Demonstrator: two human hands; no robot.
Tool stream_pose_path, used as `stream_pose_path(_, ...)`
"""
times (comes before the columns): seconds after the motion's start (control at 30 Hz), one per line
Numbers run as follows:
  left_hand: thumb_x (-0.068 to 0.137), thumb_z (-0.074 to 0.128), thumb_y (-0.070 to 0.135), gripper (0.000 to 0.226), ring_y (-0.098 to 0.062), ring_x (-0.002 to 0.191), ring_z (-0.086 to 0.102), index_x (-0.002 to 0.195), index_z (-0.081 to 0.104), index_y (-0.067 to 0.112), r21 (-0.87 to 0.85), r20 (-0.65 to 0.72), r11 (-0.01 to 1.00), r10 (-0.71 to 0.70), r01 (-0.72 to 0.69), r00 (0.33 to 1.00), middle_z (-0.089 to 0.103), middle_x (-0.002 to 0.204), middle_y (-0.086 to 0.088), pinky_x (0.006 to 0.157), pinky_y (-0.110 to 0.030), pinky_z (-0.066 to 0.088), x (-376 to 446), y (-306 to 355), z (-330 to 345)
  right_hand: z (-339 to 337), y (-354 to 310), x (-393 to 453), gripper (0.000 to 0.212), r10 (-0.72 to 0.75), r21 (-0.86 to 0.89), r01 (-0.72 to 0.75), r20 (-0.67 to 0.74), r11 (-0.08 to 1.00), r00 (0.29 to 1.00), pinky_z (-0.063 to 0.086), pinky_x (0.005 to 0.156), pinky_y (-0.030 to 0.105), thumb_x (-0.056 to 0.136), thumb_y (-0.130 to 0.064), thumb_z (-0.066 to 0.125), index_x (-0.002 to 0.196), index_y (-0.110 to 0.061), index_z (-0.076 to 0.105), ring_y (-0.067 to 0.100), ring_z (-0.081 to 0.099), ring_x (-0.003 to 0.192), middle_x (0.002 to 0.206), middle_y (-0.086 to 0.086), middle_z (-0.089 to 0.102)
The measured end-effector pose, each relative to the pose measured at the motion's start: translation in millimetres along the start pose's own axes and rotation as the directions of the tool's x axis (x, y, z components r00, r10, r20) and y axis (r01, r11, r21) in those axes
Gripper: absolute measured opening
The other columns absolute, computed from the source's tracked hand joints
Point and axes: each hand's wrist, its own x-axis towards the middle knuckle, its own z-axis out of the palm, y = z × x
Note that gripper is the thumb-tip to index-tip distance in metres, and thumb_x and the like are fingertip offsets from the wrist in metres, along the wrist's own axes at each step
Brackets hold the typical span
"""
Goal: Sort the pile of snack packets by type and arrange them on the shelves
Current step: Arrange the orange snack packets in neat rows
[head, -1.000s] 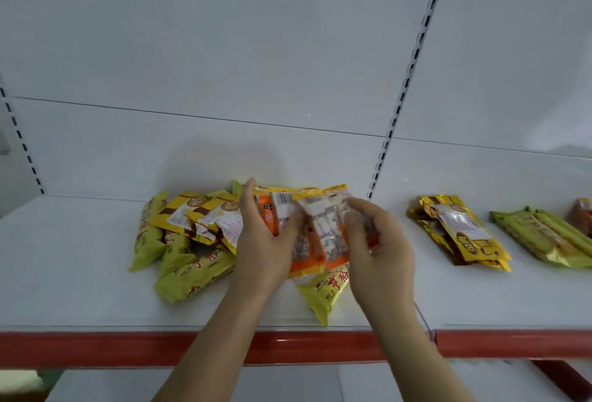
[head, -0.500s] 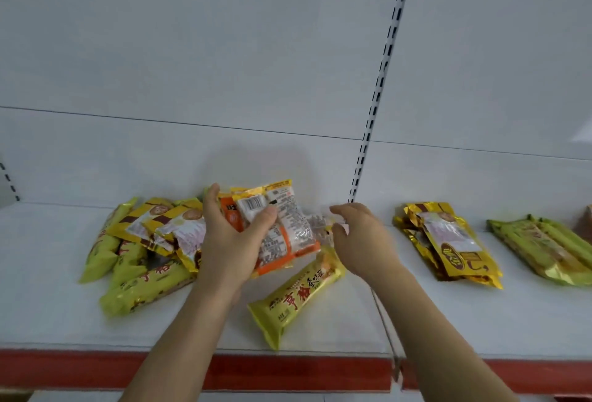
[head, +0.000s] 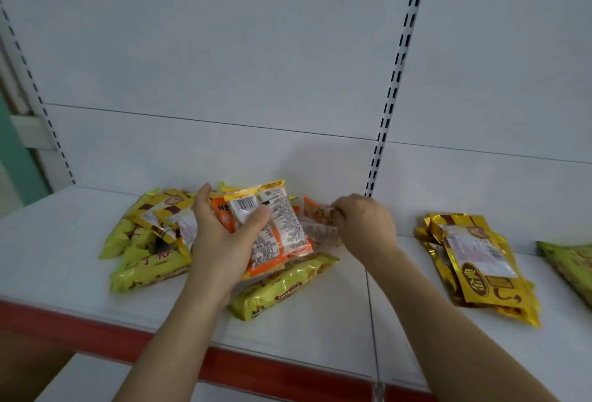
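My left hand (head: 224, 241) is shut on a stack of orange packets (head: 278, 228), barcodes facing me, held just above the white shelf (head: 48, 241). My right hand (head: 365, 225) pinches another orange packet (head: 317, 222) lying right behind that stack. A mixed pile lies around them: yellow-green long packets (head: 147, 270) at the left, gold-and-brown packets (head: 166, 212) on top of those, and one yellow-green long packet (head: 282, 286) below my left hand.
A sorted stack of gold packets (head: 477, 267) lies to the right on the neighbouring shelf section, with green packets (head: 573, 263) at the far right edge. The shelf has a red front lip (head: 288, 369). A slotted upright (head: 384, 132) divides the back panel.
My right hand let go of the stack, moved right, then closed on another orange packet behind it. My left hand keeps the stack. The view shifted, so the pile sits further left.
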Motion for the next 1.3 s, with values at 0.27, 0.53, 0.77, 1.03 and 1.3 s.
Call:
stream_pose_path(0.27, 0.084, 0.080, 0.046, 0.099, -0.023, 0.120, 0.064, 0.155, 0.012, 0.049, 0.023, 0.056, 0.998, 0.049, -0.050, 0.997, 0.058, 0.136, 0.009, 0.104, -0.050, 0.052, -13, 8, 13, -62, -15, -40, 0.005, 0.310, 0.540, -0.141, -0.236, 0.830, 0.921, 0.051, 0.067, 0.024, 0.098, -0.022, 0.056, 0.093, -0.022, 0.058, 0.014, 0.064, 0.094, 0.113, -0.006, 0.067)
stream_pose_path(0.53, 0.092, 0.071, 0.044, 0.089, -0.014, 0.110, 0.058, 0.159, 0.013, 0.038, -0.041, 0.230, 0.985, 0.172, -0.167, 0.958, 0.052, 0.128, 0.007, 0.091, -0.036, 0.052, -58, 17, 54, -80, -57, -138, 0.020, 0.126, 0.618, 0.059, -0.251, 0.784, 0.960, 0.049, 0.093, 0.032, 0.098, -0.046, 0.048, 0.095, -0.027, 0.055, 0.007, 0.052, 0.128, 0.151, -0.013, 0.043)
stream_pose_path(0.77, 0.101, 0.055, 0.045, 0.076, 0.009, 0.100, 0.062, 0.159, 0.007, 0.044, -0.137, 0.509, 0.982, 0.183, -0.130, 0.841, 0.059, 0.117, 0.030, 0.091, -0.025, 0.053, -121, 19, 108, -121, 4, -203, 0.072, 0.380, 0.536, -0.151, -0.347, 0.831, 0.858, 0.048, 0.091, 0.022, 0.092, -0.042, 0.067, 0.151, -0.041, 0.026, 0.006, 0.056, 0.120, 0.135, -0.025, 0.048)
stream_pose_path(1.03, 0.094, 0.070, 0.041, 0.084, 0.005, 0.112, 0.063, 0.158, 0.016, 0.041, -0.093, 0.582, 0.968, 0.244, -0.234, 0.776, 0.060, 0.135, 0.019, 0.089, -0.014, 0.051, -171, 11, 181, -151, 73, -248, 0.071, 0.530, 0.605, -0.325, -0.192, 0.726, 0.826, 0.046, 0.061, 0.014, 0.096, -0.039, 0.061, 0.155, -0.042, 0.022, -0.002, 0.062, 0.070, 0.098, -0.021, 0.065)
stream_pose_path(1.3, 0.099, 0.054, 0.050, 0.081, 0.035, 0.099, 0.037, 0.163, 0.004, 0.036, -0.156, 0.637, 0.969, 0.248, -0.193, 0.730, 0.032, 0.142, 0.035, 0.083, 0.005, 0.030, -252, 29, 302, -200, 205, -284, 0.072, 0.581, 0.591, -0.342, -0.275, 0.731, 0.766, 0.040, 0.051, 0.016, 0.096, -0.034, 0.062, 0.155, -0.042, 0.020, 0.006, 0.052, 0.056, 0.090, -0.028, 0.064)
